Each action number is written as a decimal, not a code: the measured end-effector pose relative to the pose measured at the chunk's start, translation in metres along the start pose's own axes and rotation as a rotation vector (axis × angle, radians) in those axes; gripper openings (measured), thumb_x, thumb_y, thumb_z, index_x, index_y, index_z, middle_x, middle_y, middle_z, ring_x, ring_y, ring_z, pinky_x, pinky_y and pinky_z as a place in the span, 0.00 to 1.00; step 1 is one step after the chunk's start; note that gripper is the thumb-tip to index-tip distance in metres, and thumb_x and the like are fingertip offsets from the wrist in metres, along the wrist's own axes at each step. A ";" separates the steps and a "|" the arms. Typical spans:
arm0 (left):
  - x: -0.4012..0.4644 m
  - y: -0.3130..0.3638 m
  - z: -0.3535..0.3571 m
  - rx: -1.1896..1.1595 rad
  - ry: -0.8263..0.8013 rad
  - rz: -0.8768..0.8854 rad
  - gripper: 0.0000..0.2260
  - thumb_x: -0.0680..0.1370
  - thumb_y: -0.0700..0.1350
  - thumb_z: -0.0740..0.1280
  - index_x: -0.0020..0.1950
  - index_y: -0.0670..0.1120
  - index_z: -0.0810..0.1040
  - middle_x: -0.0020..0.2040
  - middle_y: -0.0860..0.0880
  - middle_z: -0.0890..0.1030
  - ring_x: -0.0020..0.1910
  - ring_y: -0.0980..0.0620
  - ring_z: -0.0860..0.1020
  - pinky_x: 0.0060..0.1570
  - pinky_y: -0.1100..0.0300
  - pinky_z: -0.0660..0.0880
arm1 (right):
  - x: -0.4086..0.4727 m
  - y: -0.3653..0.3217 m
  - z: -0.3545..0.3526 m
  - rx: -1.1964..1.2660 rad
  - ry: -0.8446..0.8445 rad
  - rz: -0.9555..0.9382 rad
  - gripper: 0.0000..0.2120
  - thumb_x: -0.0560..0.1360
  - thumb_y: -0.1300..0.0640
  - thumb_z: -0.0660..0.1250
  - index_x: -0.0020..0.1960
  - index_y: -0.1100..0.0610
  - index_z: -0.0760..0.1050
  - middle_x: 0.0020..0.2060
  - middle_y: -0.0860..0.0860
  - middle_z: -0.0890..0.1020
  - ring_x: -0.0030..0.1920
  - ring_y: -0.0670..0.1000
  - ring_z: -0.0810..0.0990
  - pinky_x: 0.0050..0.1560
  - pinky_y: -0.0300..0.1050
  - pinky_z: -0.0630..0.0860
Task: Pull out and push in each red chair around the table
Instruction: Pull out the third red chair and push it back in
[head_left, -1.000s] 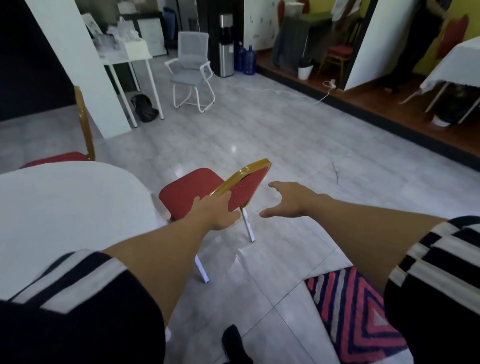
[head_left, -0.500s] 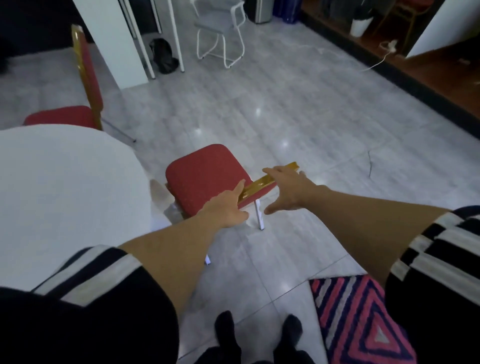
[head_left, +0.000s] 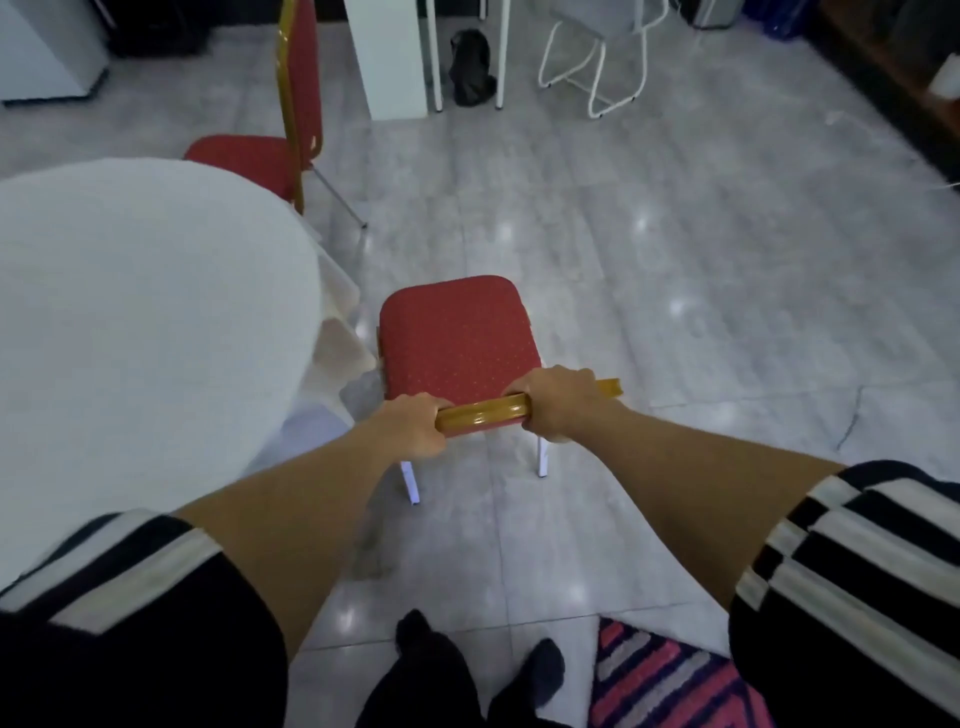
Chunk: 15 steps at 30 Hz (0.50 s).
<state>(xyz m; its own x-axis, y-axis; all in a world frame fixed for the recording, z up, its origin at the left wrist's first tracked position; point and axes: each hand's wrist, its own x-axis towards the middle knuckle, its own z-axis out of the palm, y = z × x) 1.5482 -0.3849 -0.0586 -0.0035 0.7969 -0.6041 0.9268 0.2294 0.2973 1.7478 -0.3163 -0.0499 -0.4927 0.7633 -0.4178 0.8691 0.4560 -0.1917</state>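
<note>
Both hands on one chair. My left hand (head_left: 413, 426) wraps the glossy gold-lacquered metal top rail (head_left: 480, 413) of the near red upholstered chair (head_left: 457, 340); fingers curled fully round the rail, knuckles up. My right hand (head_left: 558, 402) grips the same rail further right, fingers closed over it the same way, a short length of gold tube showing past it. Bare rail between the two hands.

Chair seat: squarish cushion with rounded corners, red fabric with a fine pale dot pattern. Two white metal rear legs visible below my hands, standing on the floor. The seat sits just beside the edge of the round desk under a white cloth (head_left: 135, 322), apart from it; cloth folds hang between the two.

Second red chair with a gold frame (head_left: 291, 130) at the far side of the desk, seat partly tucked under the cloth, tall back upright, one thin grey leg angled out.

Count: two red chairs in view, one round desk.

Floor: polished grey marble-look tiles (head_left: 675, 270), glossy with light spots. A pink, white and dark striped woven rug (head_left: 660, 680) lies at lower right. My sleeves are black with white stripes. A white wire-frame office chair (head_left: 597, 57) stands far off at the top.
</note>
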 end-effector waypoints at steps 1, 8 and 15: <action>0.003 0.001 0.000 0.008 -0.020 -0.004 0.17 0.78 0.42 0.68 0.65 0.56 0.80 0.47 0.50 0.80 0.53 0.44 0.83 0.56 0.51 0.81 | 0.002 0.005 -0.001 -0.014 -0.015 -0.022 0.15 0.78 0.60 0.67 0.51 0.39 0.80 0.46 0.46 0.84 0.46 0.52 0.81 0.51 0.53 0.69; 0.005 -0.010 0.010 0.017 -0.070 0.003 0.23 0.72 0.44 0.63 0.65 0.60 0.79 0.57 0.49 0.85 0.57 0.42 0.83 0.57 0.50 0.80 | 0.007 0.023 -0.006 -0.070 -0.140 -0.278 0.11 0.75 0.57 0.66 0.49 0.41 0.79 0.43 0.46 0.84 0.43 0.53 0.82 0.39 0.45 0.70; 0.008 -0.005 0.012 0.055 0.004 -0.046 0.27 0.70 0.51 0.60 0.69 0.62 0.78 0.63 0.49 0.84 0.61 0.41 0.82 0.62 0.47 0.78 | 0.024 0.033 -0.009 -0.082 -0.161 -0.373 0.17 0.75 0.53 0.65 0.62 0.40 0.79 0.46 0.48 0.85 0.46 0.56 0.83 0.48 0.51 0.81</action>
<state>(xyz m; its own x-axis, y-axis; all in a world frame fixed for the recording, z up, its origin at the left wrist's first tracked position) 1.5479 -0.3865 -0.0736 -0.0483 0.7883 -0.6135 0.9448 0.2353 0.2280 1.7646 -0.2791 -0.0583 -0.7543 0.4604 -0.4680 0.6225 0.7280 -0.2872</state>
